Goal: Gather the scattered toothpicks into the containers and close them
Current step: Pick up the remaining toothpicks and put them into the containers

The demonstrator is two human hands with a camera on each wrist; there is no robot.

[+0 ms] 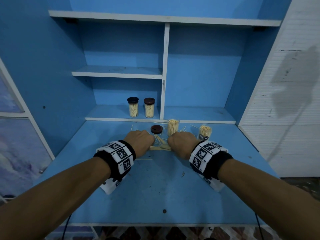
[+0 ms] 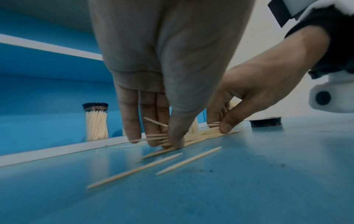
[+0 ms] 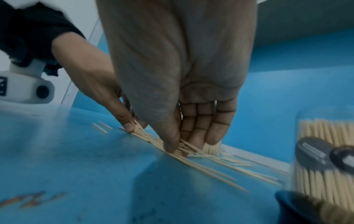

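1. Head view: both forearms reach over the blue table [image 1: 155, 187]. The left hand [image 1: 139, 142] and right hand [image 1: 182, 143] close on opposite ends of a toothpick bundle [image 1: 160, 148]. Behind stand two open containers [image 1: 173, 127], a loose lid [image 1: 156, 129], and two capped jars [image 1: 133, 106] on the shelf.
2. Left wrist view: thumb and fingers [image 2: 132, 118] pinch the bundle's end against the table; stray toothpicks [image 2: 134, 170] lie nearer.
3. Right wrist view: this grip pinches likewise, thumb [image 3: 168, 136] pressing down.

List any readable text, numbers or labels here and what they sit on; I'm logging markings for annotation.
No text reads clearly.
Left wristband: coded square markers with tiny characters, too small to read.
Right wristband: the same, too small.
Dark label on the right open container: blurred, unreadable.
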